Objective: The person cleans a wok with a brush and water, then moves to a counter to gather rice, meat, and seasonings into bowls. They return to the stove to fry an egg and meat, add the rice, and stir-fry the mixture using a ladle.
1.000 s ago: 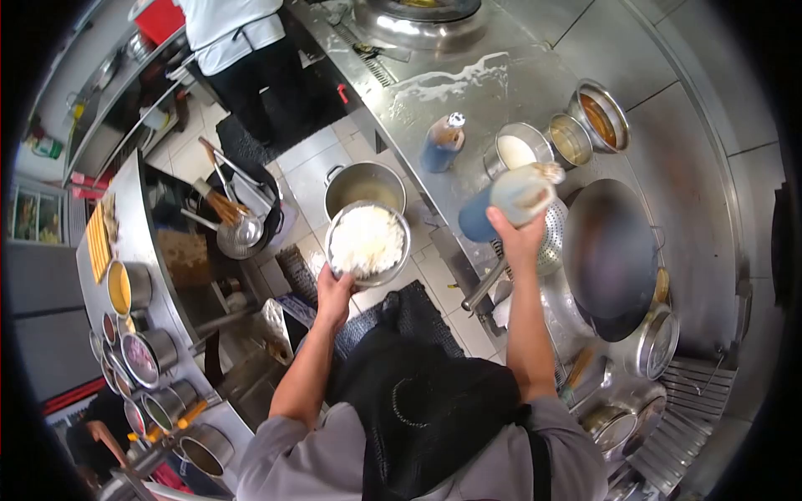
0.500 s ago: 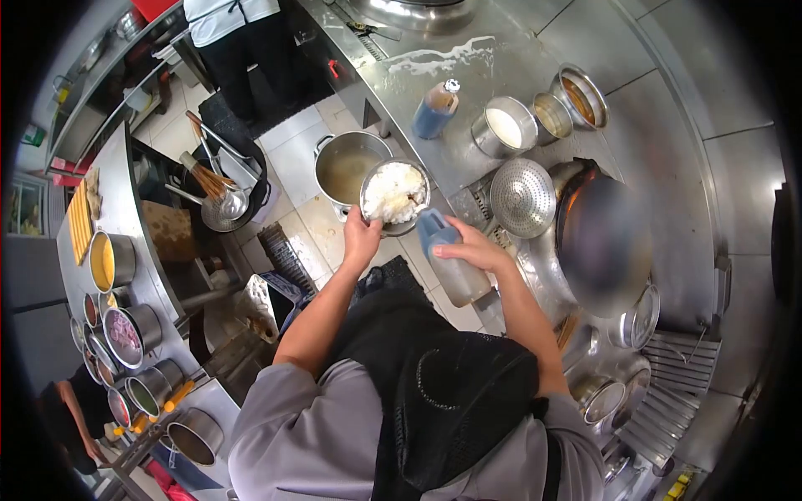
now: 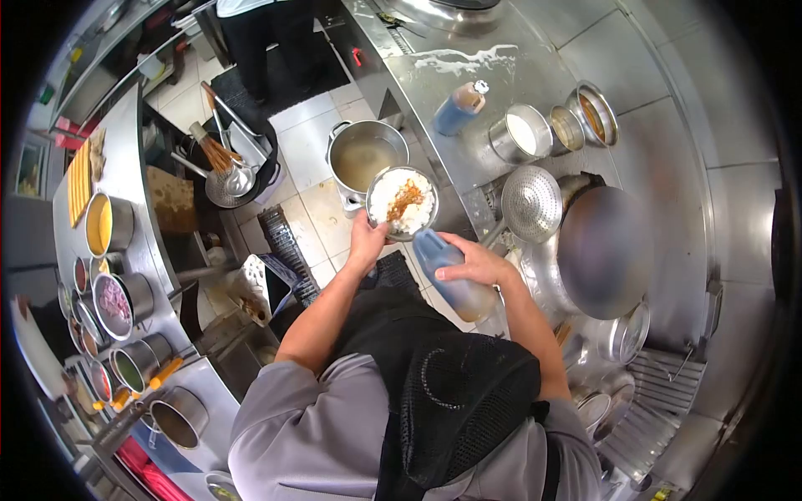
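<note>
In my left hand (image 3: 367,244) is a round metal bowl (image 3: 435,209), gripped by its near rim. White rice (image 3: 384,199) fills it, and a reddish-brown sauce (image 3: 407,199) lies over the middle of the rice. My right hand (image 3: 476,264) is wrapped round a plastic squeeze bottle (image 3: 436,255) with a bluish top part and a pale lower end. The bottle is tilted, its top close to the bowl's near right edge. Just beyond the bowl stands a large metal pot (image 3: 336,152) with cloudy liquid inside.
On the right are a perforated skimmer (image 3: 532,203), a wok (image 3: 606,259), a second sauce bottle (image 3: 458,110) and a metal container of white liquid (image 3: 535,142). The left counter carries several ingredient pots, including one of chopped onion (image 3: 138,296). Another person (image 3: 263,50) stands at the back.
Brown sauce now spreads over the middle of the rice, where only a small dark spot showed before. The bottle's upper part looks more filled with dark liquid. The camera view has shifted slightly.
</note>
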`<action>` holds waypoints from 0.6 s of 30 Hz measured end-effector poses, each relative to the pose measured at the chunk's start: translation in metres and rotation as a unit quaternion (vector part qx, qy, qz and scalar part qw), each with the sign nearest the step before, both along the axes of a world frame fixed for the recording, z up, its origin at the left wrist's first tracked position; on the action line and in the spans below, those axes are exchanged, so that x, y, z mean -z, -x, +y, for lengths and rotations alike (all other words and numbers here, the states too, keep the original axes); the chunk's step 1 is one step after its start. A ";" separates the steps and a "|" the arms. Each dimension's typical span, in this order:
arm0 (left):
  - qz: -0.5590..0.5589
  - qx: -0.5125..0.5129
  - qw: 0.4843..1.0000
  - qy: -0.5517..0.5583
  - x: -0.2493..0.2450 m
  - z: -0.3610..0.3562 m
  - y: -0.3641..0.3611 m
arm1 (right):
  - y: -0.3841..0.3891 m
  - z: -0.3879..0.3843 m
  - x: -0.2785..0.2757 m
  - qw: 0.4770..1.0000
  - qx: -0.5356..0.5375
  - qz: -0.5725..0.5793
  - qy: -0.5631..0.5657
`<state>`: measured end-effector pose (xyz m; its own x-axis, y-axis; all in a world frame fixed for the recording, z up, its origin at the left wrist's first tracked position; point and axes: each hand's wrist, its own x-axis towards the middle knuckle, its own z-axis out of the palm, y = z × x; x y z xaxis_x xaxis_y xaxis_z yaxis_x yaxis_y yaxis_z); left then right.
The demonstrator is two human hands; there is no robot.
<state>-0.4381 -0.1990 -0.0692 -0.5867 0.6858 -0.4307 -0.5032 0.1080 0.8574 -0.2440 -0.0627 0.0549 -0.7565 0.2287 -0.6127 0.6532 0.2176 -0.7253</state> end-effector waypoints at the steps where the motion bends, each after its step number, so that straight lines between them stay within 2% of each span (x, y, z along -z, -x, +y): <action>1: -0.035 -0.002 0.999 -0.006 -0.003 0.000 0.000 | 0.000 -0.005 -0.004 1.000 -0.010 -0.004 -0.001; 4: -0.105 -0.027 0.994 -0.022 -0.014 -0.005 0.002 | 0.001 -0.015 -0.023 0.990 0.059 0.127 -0.018; 5: -0.137 -0.034 0.990 -0.029 -0.016 -0.006 0.002 | -0.002 -0.013 -0.026 0.991 0.048 0.125 -0.019; 7: -0.150 -0.043 0.987 -0.043 -0.009 -0.015 0.006 | -0.015 -0.002 -0.032 0.967 0.145 0.204 -0.049; 8: -0.161 -0.045 0.984 -0.053 -0.005 -0.020 0.007 | -0.021 0.007 -0.029 0.954 0.219 0.204 -0.015; 10: -0.144 -0.059 0.986 -0.057 -0.016 -0.034 0.008 | -0.026 0.029 -0.029 0.922 0.295 0.226 -0.105; 11: -0.123 -0.064 0.989 -0.058 -0.020 -0.047 0.011 | -0.019 0.040 -0.024 0.889 0.339 0.277 -0.130; 12: -0.101 -0.080 0.990 -0.058 -0.003 -0.058 0.008 | -0.009 0.051 -0.030 0.874 0.356 0.285 -0.170; 13: -0.097 -0.102 0.989 -0.043 -0.008 -0.073 0.005 | 0.004 0.059 -0.042 0.867 0.339 0.269 -0.247; 14: -0.093 -0.125 0.987 -0.046 0.003 -0.091 0.000 | 0.008 0.085 -0.025 0.841 0.288 0.317 -0.331; 15: -0.095 -0.151 0.982 -0.065 0.024 -0.108 -0.005 | 0.019 0.108 -0.012 0.845 0.278 0.321 -0.325; 16: -0.106 -0.192 0.974 -0.049 0.006 -0.129 -0.013 | 0.029 0.120 -0.006 0.848 0.254 0.321 -0.336; 17: -0.104 -0.210 0.972 -0.013 0.009 -0.149 -0.021 | 0.037 0.134 0.001 0.845 0.234 0.325 -0.354; 18: -0.097 -0.264 0.960 -0.006 0.005 -0.170 -0.033 | 0.046 0.151 0.020 0.827 0.262 0.327 -0.374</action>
<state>-0.4046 -0.3691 -0.0742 -0.7632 0.3202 -0.5613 -0.6356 -0.2152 0.7414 -0.2902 0.0886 0.0345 -0.5476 0.7602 0.3497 0.3203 0.5765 -0.7517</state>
